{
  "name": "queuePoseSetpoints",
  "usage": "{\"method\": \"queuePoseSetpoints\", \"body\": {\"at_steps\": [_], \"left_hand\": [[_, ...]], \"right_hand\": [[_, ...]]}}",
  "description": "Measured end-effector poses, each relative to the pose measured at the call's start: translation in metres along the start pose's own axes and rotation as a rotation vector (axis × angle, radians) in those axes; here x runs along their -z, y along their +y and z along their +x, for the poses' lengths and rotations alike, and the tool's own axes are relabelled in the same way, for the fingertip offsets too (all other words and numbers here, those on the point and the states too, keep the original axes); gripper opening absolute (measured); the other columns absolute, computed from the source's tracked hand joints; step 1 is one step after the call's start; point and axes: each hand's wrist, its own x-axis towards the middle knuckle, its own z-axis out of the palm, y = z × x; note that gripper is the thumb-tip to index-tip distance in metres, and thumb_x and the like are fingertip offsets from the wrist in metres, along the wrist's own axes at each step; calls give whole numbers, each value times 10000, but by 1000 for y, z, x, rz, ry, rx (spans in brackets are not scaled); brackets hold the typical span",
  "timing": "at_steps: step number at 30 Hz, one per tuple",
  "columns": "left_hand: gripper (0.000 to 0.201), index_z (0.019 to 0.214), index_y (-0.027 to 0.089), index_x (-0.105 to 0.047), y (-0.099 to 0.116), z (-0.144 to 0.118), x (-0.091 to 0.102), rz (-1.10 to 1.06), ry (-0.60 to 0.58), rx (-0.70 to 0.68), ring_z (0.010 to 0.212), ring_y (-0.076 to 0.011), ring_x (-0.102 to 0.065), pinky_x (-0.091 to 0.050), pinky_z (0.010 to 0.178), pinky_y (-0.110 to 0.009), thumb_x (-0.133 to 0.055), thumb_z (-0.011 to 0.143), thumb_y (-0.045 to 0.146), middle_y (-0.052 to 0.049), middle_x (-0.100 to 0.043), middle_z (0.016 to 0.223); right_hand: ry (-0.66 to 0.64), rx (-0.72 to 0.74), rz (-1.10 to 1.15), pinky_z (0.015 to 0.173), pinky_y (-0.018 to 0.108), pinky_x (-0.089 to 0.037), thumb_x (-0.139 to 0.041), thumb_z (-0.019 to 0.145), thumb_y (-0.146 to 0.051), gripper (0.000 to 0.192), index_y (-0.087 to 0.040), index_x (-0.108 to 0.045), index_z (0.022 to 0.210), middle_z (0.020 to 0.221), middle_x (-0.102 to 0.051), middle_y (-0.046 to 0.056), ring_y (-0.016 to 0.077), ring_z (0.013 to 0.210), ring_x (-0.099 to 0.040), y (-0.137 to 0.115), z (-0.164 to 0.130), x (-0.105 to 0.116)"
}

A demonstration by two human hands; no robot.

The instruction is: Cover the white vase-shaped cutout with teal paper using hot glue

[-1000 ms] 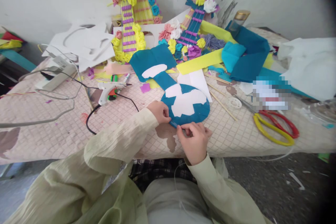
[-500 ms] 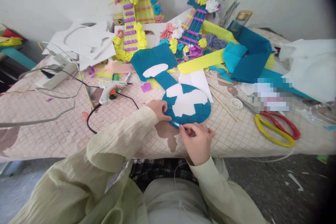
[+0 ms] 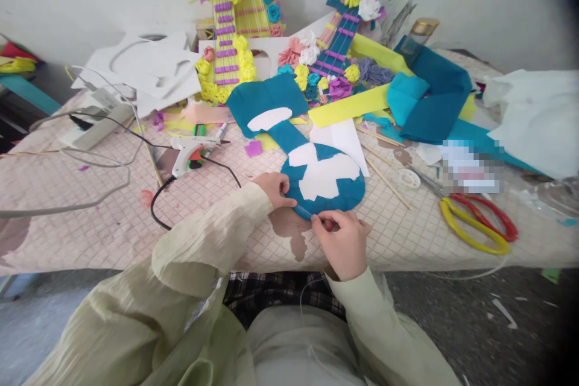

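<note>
A teal felt guitar shape (image 3: 323, 184) with bare white patches lies on the quilted table (image 3: 90, 217), neck pointing away. My left hand (image 3: 274, 189) pinches the near-left rim of its round body. My right hand (image 3: 340, 240) pinches the teal edge strip at the near rim, just beside the left hand. Both hands rest close to the table's front edge.
A white glue gun (image 3: 190, 152) with a black cord lies to the left. Red and yellow scissors (image 3: 474, 223), wooden sticks (image 3: 384, 181), a tape ring (image 3: 406, 178) and teal felt pieces (image 3: 434, 102) lie to the right. Two decorated guitar models (image 3: 230, 30) lean on the wall.
My right hand has shifted slightly right and nearer along the rim. The left hand stays on the rim's left side. The view has drifted a little.
</note>
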Motion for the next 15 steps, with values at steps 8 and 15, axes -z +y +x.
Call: {"method": "queuePoseSetpoints", "body": {"at_steps": [8,15], "left_hand": [[335,560,181,-412,-1,0,-2,-32,-7,5,505,-88,-373,-274,499,-217,-665,564,401,66,-386,512],[352,559,182,-404,1,-2,-1,-23,20,17,502,-88,-360,-267,499,-220,-679,552,403,66,-382,520]], "right_hand": [[-37,-72,-3,700,312,-291,-605,659,-270,132,-195,-614,551,482,-520,-24,153,621,-472,0,2,-1],[-77,-116,82,677,303,-313,-596,660,-299,165,-191,-609,537,485,-511,-14,151,617,-467,-1,4,4]]}}
